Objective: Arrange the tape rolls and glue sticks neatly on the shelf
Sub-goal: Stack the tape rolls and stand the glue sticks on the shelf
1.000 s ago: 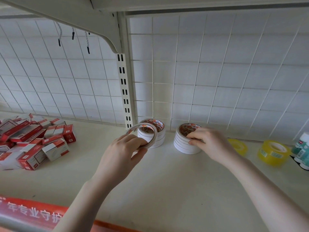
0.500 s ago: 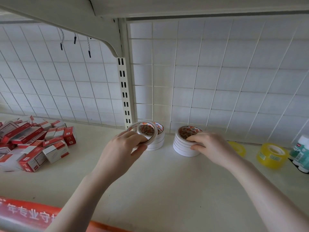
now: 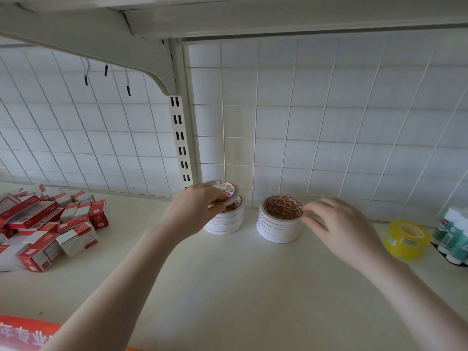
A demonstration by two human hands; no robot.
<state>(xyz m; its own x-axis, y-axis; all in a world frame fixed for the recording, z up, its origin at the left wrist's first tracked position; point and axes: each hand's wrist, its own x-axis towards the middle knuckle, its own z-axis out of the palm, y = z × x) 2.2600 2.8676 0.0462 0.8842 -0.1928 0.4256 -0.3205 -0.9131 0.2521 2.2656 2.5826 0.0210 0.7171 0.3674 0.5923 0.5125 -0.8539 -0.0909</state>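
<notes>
Two stacks of thin white tape rolls stand at the back of the cream shelf (image 3: 240,287). My left hand (image 3: 192,211) pinches a single white tape roll (image 3: 229,190) and holds it tilted just above the left stack (image 3: 225,221). The right stack (image 3: 278,224) stands free; my right hand (image 3: 339,229) hovers at its right side, fingers loosely spread, fingertips at or just off its rim. A yellow tape roll (image 3: 405,239) lies further right. Green and white glue sticks (image 3: 453,236) stand at the far right edge.
A loose heap of red and white small boxes (image 3: 43,224) covers the shelf's left part. A wire grid back panel (image 3: 329,127) and a slotted upright post (image 3: 179,143) close the back. An upper shelf bracket (image 3: 88,46) hangs overhead. A red price strip (image 3: 25,335) runs along the front edge.
My left hand has carried the single roll back and right until it sits over the left stack. My right hand has slid off the top of the right stack to its right side.
</notes>
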